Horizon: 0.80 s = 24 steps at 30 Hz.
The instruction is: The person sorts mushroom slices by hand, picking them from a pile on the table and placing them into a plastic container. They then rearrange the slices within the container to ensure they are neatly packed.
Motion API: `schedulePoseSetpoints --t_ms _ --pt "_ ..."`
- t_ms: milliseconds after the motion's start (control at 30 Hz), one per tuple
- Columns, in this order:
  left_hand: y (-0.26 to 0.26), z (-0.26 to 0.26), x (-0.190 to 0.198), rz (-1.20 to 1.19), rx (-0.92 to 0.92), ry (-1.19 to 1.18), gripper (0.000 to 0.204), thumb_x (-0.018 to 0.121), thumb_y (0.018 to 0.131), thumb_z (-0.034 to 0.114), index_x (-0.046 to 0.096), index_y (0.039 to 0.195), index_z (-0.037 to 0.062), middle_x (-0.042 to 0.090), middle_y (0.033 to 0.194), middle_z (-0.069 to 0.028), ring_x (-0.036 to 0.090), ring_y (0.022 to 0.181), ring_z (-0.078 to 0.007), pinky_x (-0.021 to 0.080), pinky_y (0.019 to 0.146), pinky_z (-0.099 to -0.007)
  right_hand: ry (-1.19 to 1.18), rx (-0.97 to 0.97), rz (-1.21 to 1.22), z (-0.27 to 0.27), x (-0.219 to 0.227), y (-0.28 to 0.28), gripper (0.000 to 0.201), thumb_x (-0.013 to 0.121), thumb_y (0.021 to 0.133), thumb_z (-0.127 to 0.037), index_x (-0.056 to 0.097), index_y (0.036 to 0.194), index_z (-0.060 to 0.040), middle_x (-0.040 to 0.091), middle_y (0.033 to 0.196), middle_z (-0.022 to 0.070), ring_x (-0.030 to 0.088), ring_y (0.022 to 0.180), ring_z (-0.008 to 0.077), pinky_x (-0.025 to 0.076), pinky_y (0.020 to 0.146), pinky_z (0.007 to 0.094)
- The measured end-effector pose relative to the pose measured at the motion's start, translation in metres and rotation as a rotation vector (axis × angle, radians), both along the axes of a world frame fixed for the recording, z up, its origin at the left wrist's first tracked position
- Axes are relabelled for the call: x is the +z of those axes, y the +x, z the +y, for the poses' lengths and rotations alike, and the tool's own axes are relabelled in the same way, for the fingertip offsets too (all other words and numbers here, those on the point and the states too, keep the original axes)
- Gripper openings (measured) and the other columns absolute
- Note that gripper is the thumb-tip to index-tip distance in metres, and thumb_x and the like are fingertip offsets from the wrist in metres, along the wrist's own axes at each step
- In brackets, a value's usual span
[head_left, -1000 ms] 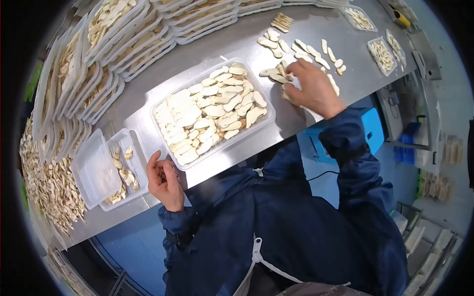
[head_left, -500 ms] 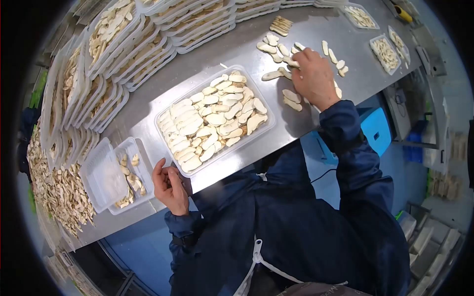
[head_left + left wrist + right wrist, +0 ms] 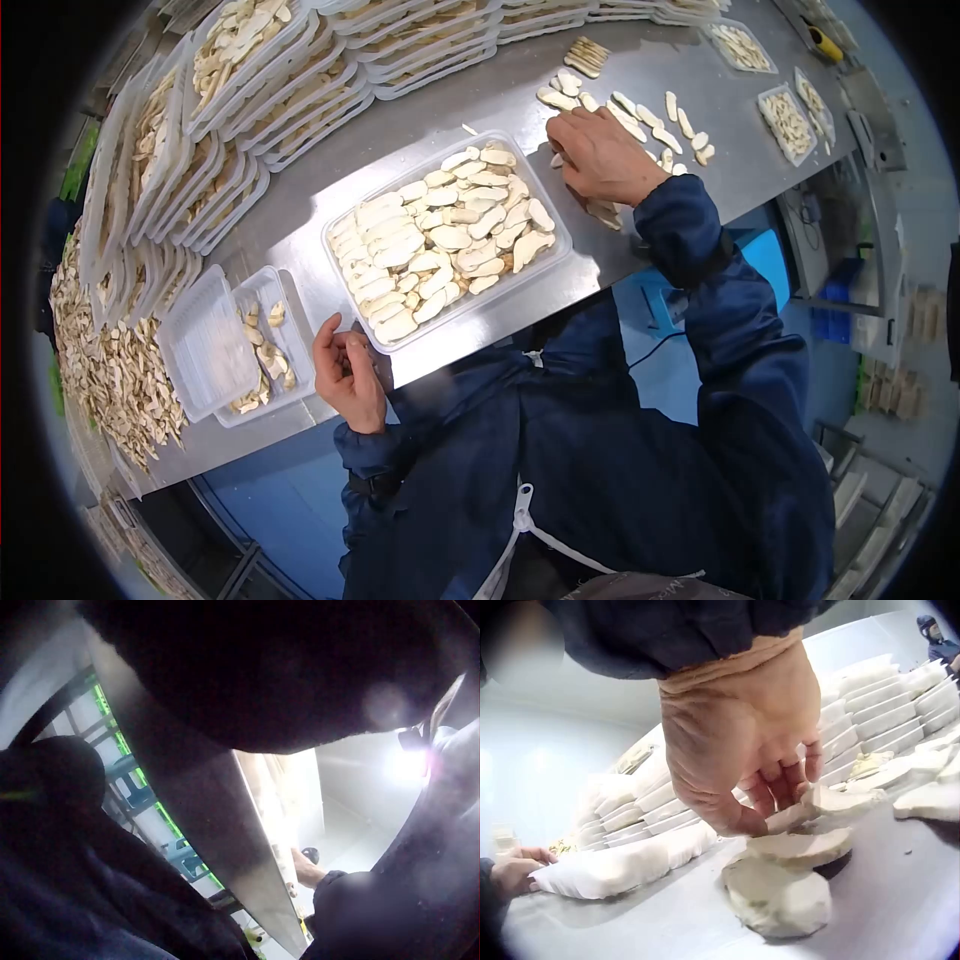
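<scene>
A clear plastic tray (image 3: 562,262) full of pale mushroom slices (image 3: 450,237) sits at the middle of the metal table. My right hand (image 3: 603,155) is just right of the tray, bent down over loose slices. In the right wrist view its thumb and curled fingers pinch a mushroom slice (image 3: 791,817), with two more slices (image 3: 776,896) lying right in front. My left hand (image 3: 350,375) rests at the tray's near left corner, fingers loosely curled and holding nothing. The left wrist view is mostly dark sleeve.
Stacked trays of slices (image 3: 300,130) line the back and left. Two small trays (image 3: 212,345), one with a few pieces, stand left, beside a heap of slices (image 3: 115,385). More loose slices (image 3: 650,122) lie right, with small filled trays (image 3: 785,125) beyond.
My right hand first let slices down among the loose ones, then came left toward the tray, over the pair of slices lying nearer me. My left hand has stayed by the tray corner.
</scene>
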<state>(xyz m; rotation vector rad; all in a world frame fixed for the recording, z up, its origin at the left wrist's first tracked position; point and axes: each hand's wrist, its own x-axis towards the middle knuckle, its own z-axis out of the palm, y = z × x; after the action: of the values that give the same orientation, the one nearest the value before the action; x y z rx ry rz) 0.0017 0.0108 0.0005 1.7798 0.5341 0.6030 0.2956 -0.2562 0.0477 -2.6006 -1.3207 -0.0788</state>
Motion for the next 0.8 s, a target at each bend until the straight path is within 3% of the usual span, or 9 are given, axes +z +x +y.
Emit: schedulePoseSetpoints --t_ms 233,267,300,367,433,567,667,767,800 --pt "0.0 0.0 -0.001 0.007 0.005 -0.004 0.029 0.052 0.097 0.005 0.052 0.126 -0.0016 0.057 0.083 -0.0021 0.046 0.062 -0.0032 0.038 0.056 -0.0173 0.357 0.024 0.263 -0.021 0.012 0.011 0.021 0.059 0.081 -0.008 0.064 0.101 -0.0057 0.066 0.095 0.0099 0.058 0.089 0.0274 0.045 0.08 0.0384" --pt "-0.001 0.0 0.0 0.013 0.006 -0.001 0.029 0.052 0.097 0.005 0.052 0.126 -0.0017 0.057 0.083 -0.0021 0.046 0.062 -0.0032 0.038 0.056 -0.0173 0.45 -0.11 0.378 -0.026 0.021 -0.002 0.015 0.061 0.081 -0.009 0.065 0.094 -0.0053 0.065 0.088 0.0071 0.059 0.086 0.0244 0.046 0.076 0.0352" --pt "0.0 -0.001 0.0 0.01 0.011 0.002 0.029 0.052 0.097 0.005 0.052 0.125 -0.0024 0.057 0.082 -0.0021 0.046 0.062 -0.0031 0.038 0.056 -0.0172 0.537 -0.111 0.391 -0.036 0.019 -0.01 0.015 0.059 0.08 -0.007 0.064 0.093 -0.0056 0.065 0.085 0.0043 0.059 0.088 0.0196 0.045 0.079 0.0319" --pt "0.002 -0.003 0.004 0.008 0.023 0.007 0.03 0.053 0.096 0.005 0.052 0.125 -0.004 0.057 0.081 -0.0019 0.046 0.062 -0.003 0.037 0.056 -0.0172 0.68 -0.146 0.618 -0.051 0.021 -0.038 0.014 0.058 0.078 -0.004 0.063 0.09 -0.0062 0.063 0.092 0.0027 0.058 0.091 0.0153 0.044 0.08 0.028" --pt "0.002 -0.003 0.006 0.01 0.019 -0.005 0.03 0.053 0.096 0.006 0.052 0.125 -0.0038 0.057 0.081 -0.002 0.046 0.061 -0.0031 0.038 0.056 -0.0174 0.726 -0.105 0.648 -0.063 0.015 -0.068 0.015 0.057 0.076 -0.001 0.062 0.089 -0.007 0.06 0.099 0.002 0.054 0.092 0.0127 0.041 0.079 0.0247" --pt "0.002 -0.001 0.002 0.011 0.01 0.015 0.03 0.053 0.097 0.006 0.052 0.125 -0.0035 0.057 0.082 -0.0021 0.047 0.061 -0.0029 0.038 0.056 -0.0174 0.81 -0.173 0.724 -0.072 -0.017 -0.104 0.019 0.056 0.075 0.003 0.061 0.091 -0.005 0.053 0.095 0.0025 0.05 0.085 0.0128 0.041 0.074 0.0241" --pt "0.0 0.002 -0.001 -0.003 -0.011 0.016 0.03 0.052 0.097 0.006 0.052 0.125 -0.0033 0.058 0.082 -0.0019 0.047 0.061 -0.0026 0.037 0.055 -0.0171 0.678 -0.241 0.651 -0.079 -0.019 -0.111 0.022 0.054 0.075 0.005 0.06 0.095 -0.0037 0.054 0.094 0.0064 0.053 0.081 0.0173 0.043 0.072 0.0261" --pt "0.001 0.002 -0.001 -0.007 -0.011 0.017 0.03 0.052 0.097 0.005 0.052 0.125 -0.0033 0.058 0.082 -0.0017 0.046 0.061 -0.0026 0.037 0.055 -0.0171 0.58 -0.384 0.445 -0.088 -0.014 -0.115 0.024 0.052 0.076 0.005 0.059 0.097 -0.0025 0.055 0.095 0.0113 0.057 0.08 0.0239 0.045 0.072 0.0296" --pt "0.001 0.002 -0.001 -0.004 -0.007 0.017 0.03 0.052 0.097 0.005 0.052 0.125 -0.0033 0.058 0.082 -0.0017 0.046 0.061 -0.0026 0.037 0.055 -0.0171 0.483 -0.419 0.396 -0.093 -0.007 -0.117 0.024 0.052 0.077 0.005 0.059 0.099 -0.0015 0.055 0.096 0.0142 0.059 0.083 0.0296 0.048 0.074 0.033"
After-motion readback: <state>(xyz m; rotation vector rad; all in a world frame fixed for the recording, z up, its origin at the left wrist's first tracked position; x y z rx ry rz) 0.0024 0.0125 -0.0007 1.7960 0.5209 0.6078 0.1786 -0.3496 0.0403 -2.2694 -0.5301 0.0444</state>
